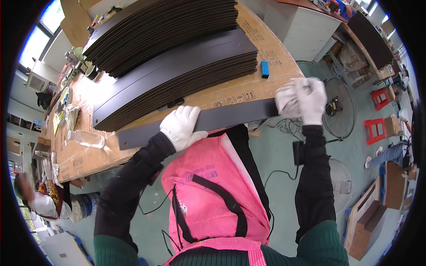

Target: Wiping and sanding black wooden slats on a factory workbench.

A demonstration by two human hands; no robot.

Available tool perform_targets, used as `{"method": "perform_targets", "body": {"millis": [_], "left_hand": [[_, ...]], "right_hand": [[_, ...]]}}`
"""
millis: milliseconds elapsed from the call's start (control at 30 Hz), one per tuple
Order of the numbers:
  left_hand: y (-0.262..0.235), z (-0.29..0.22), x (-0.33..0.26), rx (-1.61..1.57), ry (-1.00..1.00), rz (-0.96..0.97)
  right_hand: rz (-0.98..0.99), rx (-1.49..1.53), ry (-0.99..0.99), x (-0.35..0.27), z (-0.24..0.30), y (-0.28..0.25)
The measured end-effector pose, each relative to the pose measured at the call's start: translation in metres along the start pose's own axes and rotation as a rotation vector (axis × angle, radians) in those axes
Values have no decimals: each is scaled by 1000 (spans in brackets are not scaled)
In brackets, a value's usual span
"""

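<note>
A long, narrow dark board (235,114) lies along the near edge of the cardboard-covered table, its right end reaching past the corner. My left hand (181,128), in a white glove, is closed over the board left of its middle, fingers across it and thumb at the near edge. At the board's right end is my right hand (311,99), also gloved and slightly blurred. Its fingers are closed on what looks like a crumpled white cloth (286,98), which touches the board.
Behind the board stand a lower stack of dark boards (186,71) and a taller stack (155,31). A blue block (265,69) sits right of them, a clear plastic bottle (86,138) left. Fans (339,108) and red stools (376,131) stand to the right; another person (49,199) is at left.
</note>
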State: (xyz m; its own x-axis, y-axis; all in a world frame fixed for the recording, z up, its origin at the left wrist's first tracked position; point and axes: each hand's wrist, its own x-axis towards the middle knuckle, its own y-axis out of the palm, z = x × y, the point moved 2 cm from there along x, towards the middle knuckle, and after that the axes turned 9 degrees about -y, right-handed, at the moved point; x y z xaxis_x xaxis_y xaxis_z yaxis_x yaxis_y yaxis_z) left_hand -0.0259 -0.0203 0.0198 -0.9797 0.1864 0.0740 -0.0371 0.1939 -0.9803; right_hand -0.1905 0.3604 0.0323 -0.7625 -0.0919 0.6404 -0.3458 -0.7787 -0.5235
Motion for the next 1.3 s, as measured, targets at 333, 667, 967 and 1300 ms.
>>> {"method": "perform_targets", "body": {"millis": [333, 667, 967, 1300], "left_hand": [[41, -13, 14, -43, -37, -117], [32, -6, 6, -5, -83, -92], [36, -11, 12, -37, -95, -86], [42, -3, 17, -16, -115, -73]], "right_hand": [[391, -767, -97, -60, 44, 107], [455, -752, -44, -46, 20, 75], [-36, -652, 519, 13, -162, -101], [380, -628, -371, -51, 67, 68]]}}
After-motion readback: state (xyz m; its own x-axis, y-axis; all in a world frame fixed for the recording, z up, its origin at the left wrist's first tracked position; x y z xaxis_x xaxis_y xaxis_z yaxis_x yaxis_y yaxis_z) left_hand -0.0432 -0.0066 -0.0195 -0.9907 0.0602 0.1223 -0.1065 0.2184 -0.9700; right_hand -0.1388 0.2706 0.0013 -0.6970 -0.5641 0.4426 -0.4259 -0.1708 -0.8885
